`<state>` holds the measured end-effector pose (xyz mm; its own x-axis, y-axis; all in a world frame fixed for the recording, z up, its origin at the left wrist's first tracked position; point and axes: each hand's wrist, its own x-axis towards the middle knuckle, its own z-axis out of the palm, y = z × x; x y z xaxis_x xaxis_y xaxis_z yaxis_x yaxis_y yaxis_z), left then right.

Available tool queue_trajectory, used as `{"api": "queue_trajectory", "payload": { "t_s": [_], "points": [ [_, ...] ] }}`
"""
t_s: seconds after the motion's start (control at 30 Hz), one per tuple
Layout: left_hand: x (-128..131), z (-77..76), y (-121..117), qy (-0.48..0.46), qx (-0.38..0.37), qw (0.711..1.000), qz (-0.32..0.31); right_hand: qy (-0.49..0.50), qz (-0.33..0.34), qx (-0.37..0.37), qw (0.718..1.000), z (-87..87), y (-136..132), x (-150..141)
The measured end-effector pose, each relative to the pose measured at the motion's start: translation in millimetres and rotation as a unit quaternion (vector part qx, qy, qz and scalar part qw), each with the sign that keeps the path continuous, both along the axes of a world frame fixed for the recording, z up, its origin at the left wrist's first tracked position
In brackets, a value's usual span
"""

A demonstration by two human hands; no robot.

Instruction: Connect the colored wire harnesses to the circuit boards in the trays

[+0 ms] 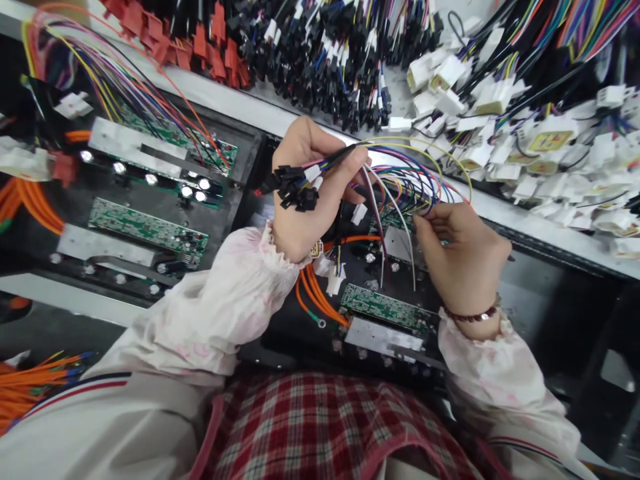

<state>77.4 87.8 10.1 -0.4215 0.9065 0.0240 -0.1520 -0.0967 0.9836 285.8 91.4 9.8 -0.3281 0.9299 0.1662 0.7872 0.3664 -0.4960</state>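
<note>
Red checked cloth [310,427] lies closest, with puffy white sleeves [215,307] on both sides of it. The left hand [305,193] is closed tight around a bunch of wires [340,157], and small black plugs [295,187] stick out at one end. The right hand [463,257] pinches thin colored wires [405,187] between its fingers. Both hands are above a black panel [295,347] with green circuit boards [385,308] on it. Past the hands, a white shelf edge [260,107] runs across, near big heaps of white plugs [500,133] and black plugs [320,67].
</note>
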Motion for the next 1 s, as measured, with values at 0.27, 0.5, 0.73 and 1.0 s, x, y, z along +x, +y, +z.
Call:
{"api": "queue_trajectory", "payload": {
  "t_s": [0.27, 0.5, 0.73, 1.0],
  "points": [
    [-1, -1.4, 0, -0.005, 0.002, 1.0, -0.006, -0.009, 0.002, 0.013, 1.0, -5.1, 2, 2],
    [1, -0.3, -1, -0.042, -0.016, 0.999, -0.013, -0.057, -0.031, 0.061, 0.996, 23.2, -5, -12],
    [0, 0.4, -3, -0.119, -0.017, 0.992, -0.048, -0.023, 0.091, 0.105, 0.99, 16.8, 10, -39],
    [0, 2.3, -3, -0.145, -0.064, 0.985, -0.07, -0.043, 0.083, 0.13, 0.987, 18.5, 14, -36]
  ]
}}
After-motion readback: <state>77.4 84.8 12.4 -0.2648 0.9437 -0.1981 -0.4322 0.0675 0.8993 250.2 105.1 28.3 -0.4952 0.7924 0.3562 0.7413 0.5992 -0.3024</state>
